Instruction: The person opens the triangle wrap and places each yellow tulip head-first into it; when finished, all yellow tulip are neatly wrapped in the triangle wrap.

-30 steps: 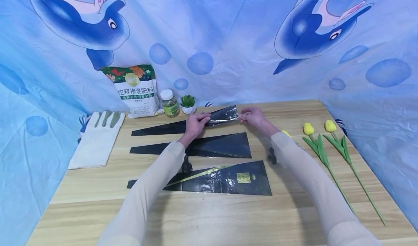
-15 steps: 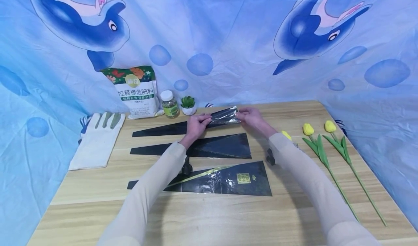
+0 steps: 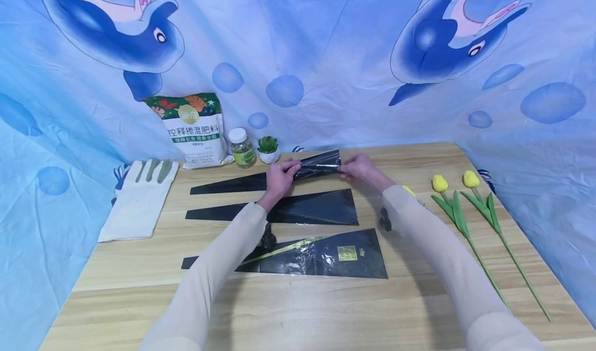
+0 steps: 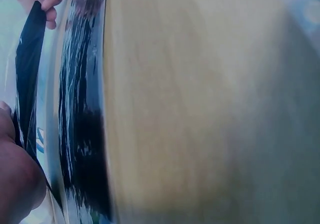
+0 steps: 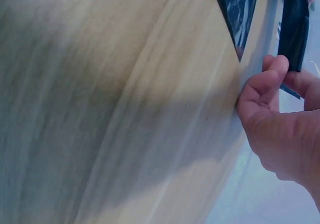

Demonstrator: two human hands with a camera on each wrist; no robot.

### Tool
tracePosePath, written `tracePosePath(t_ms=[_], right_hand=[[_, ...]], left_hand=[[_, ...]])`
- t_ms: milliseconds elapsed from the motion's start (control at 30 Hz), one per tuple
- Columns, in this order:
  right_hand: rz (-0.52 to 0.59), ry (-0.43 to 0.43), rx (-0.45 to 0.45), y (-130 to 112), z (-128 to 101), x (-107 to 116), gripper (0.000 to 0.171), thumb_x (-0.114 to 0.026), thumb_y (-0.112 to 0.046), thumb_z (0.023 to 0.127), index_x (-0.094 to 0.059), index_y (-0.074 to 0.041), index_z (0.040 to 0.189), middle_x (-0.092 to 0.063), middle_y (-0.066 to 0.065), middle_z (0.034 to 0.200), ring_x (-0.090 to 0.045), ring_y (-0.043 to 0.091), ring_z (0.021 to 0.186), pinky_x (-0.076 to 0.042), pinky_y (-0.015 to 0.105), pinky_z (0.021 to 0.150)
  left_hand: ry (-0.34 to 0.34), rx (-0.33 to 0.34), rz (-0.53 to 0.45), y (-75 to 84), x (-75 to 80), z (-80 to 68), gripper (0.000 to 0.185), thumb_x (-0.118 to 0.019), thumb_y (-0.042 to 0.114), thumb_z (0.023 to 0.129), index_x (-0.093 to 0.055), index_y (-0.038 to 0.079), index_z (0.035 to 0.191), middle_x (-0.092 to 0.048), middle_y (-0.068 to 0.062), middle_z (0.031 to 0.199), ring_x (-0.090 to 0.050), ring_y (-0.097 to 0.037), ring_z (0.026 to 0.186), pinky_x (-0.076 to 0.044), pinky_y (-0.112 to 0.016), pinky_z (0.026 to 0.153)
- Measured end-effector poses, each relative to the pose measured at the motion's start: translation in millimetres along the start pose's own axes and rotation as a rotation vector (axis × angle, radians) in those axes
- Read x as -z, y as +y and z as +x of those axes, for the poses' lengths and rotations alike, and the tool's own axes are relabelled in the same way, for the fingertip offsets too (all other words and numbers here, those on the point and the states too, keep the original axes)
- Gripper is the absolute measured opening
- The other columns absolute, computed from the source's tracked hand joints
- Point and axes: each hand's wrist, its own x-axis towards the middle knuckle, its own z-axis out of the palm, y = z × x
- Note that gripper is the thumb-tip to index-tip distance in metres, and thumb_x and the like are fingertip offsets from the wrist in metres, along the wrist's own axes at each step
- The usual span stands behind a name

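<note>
My left hand pinches the farthest of three black tapered plastic flower sleeves about midway along it. At the wide right end, my right hand pinches the edge of that far flower sleeve between thumb and fingers, as the right wrist view also shows. Its wide half is raised and creased, while the narrow end points left. Nearer lies the middle flower sleeve, partly under my left wrist. The front flower sleeve bears a gold stripe and a gold square print; my left forearm covers part of it.
Yellow artificial tulips lie on the right, one mostly hidden by my right sleeve. White gloves lie at left. Along the back stand a fertilizer bag, a white-capped jar and a small potted succulent before a blue curtain.
The wide end of the far sleeve tilts and folds differently as my right hand shifts its grip along the edge. My left hand stays nearly in place.
</note>
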Motion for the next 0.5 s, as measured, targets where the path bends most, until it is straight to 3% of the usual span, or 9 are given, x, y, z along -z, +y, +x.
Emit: tracePosePath(t_ms=[133,300,400,500], right_hand=[[-0.091,0.046,0.044,-1.0,-5.4,0.4,0.049,-0.064,-0.004,0.096,-0.044,0.012,0.138,-0.061,0.026,0.117,-0.064,0.024,0.091,-0.056,0.031,0.084],[-0.188,0.180,0.226,-1.6,-13.3,-3.7,0.050,-0.069,-0.008,0.093,-0.047,0.011,0.134,-0.059,0.025,0.119,-0.059,0.035,0.104,-0.054,0.040,0.089],[-0.190,0.226,0.327,-5.7,-14.4,-8.2,0.044,-0.067,-0.011,0.095,-0.051,0.010,0.130,-0.063,0.025,0.114,-0.062,0.036,0.103,-0.054,0.040,0.086],[-0.108,0.216,0.349,-11.0,-14.4,-10.7,0.037,-0.058,-0.011,0.101,-0.052,0.009,0.131,-0.067,0.023,0.107,-0.064,0.036,0.100,-0.055,0.039,0.082]], left_hand=[[0.025,-0.026,0.047,-0.4,-3.0,-0.7,0.013,-0.074,0.010,0.092,-0.079,0.004,0.102,-0.074,-0.012,0.106,-0.063,-0.030,0.117,-0.048,-0.037,0.103],[0.009,-0.005,0.141,0.2,-7.4,-3.7,0.014,-0.073,0.013,0.093,-0.079,0.006,0.104,-0.073,-0.007,0.112,-0.063,-0.027,0.118,-0.046,-0.036,0.104],[0.012,0.009,0.186,2.1,-9.3,-4.9,0.015,-0.072,0.014,0.094,-0.079,0.007,0.106,-0.073,-0.007,0.113,-0.063,-0.025,0.117,-0.046,-0.036,0.104],[0.018,-0.007,0.225,5.0,-11.3,-5.0,0.016,-0.072,0.015,0.094,-0.079,0.007,0.106,-0.073,-0.007,0.111,-0.065,-0.025,0.114,-0.049,-0.037,0.101]])
